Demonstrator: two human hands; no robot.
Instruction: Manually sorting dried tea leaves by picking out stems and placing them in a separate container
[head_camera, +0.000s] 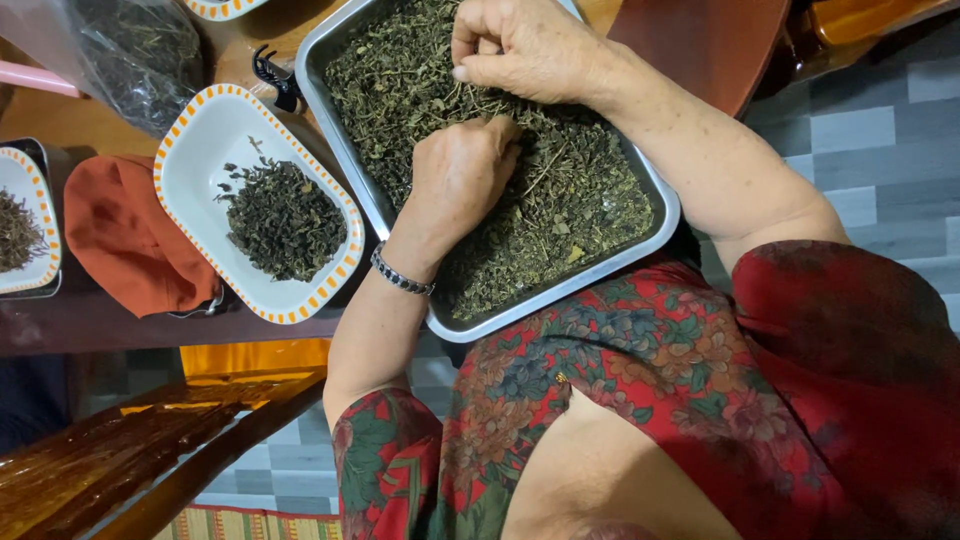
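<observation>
Stainless rectangular steel tray (655, 222) on table edge, full of dried green leaf and stems (560, 210). Left hand (455, 180) curled, pinching leaf. Right hand (520, 45) pinches stem at far end. White orange-rimmed oval dish (190, 130) beside tray holds small sorted pile (282, 218); judged: most unsorted.

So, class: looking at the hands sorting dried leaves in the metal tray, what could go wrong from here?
1. The metal tray overhangs the table edge toward the lap; pressing down could tip it.
2. Both the left hand and the right hand dig in the dried leaves, which may be flicked over the low rim.
3. The white dish sits close beside the tray, so the sorted pile might get mixed.
</observation>
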